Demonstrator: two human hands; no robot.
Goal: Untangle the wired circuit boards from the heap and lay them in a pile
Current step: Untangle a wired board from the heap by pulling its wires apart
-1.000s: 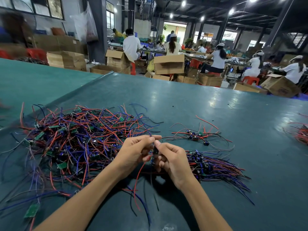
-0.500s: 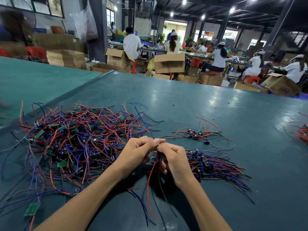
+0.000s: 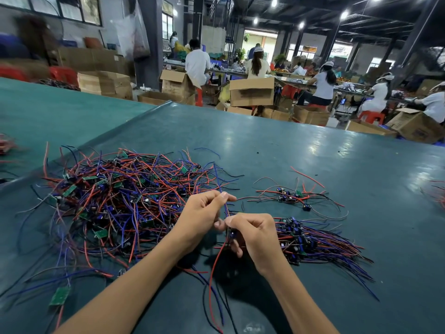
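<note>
As right hand [image 3: 255, 237] grips it, circuit board [image 3: 232, 235] mostly hidden

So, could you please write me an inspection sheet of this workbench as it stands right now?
Surface: dark green table, glossy.
Job's things: tangled heap on the left; aligned pile on the right; small cluster beyond the pile; held board between the hands.
Clutter: stray green board near the front left.
Grippers: left hand pinches a blue wire; right hand grips the held board.
Cables: red wire and darker leads hang from the held board.
Surroundings: cardboard boxes; seated workers at far benches.
</note>
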